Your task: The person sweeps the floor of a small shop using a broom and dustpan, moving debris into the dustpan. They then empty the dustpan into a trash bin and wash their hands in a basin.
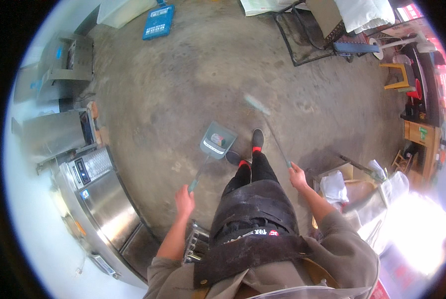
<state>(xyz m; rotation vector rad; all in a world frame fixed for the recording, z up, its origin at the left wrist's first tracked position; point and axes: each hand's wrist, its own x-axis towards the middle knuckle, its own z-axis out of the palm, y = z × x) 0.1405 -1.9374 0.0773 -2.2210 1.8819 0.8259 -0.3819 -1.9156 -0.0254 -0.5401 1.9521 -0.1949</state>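
Observation:
My left hand (185,200) is closed around the handle of a grey-green dustpan (210,131), whose pan rests low, by the floor, just left of my shoes. A small piece of litter with pink and green on it (217,139) lies in the pan. In my right hand (297,176) I grip the upper end of a long thin broom handle. The pale broom head (256,104) is out ahead of my feet, slightly blurred, apart from the dustpan. Whether its bristles touch the floor I cannot tell.
Stainless steel appliances (111,204) line the left wall. A blue case (158,22) lies at the far left. At the far right stands a black-framed chair (307,40), with a wooden stool (399,76) nearby. Bins holding white bags (334,187) are close on my right.

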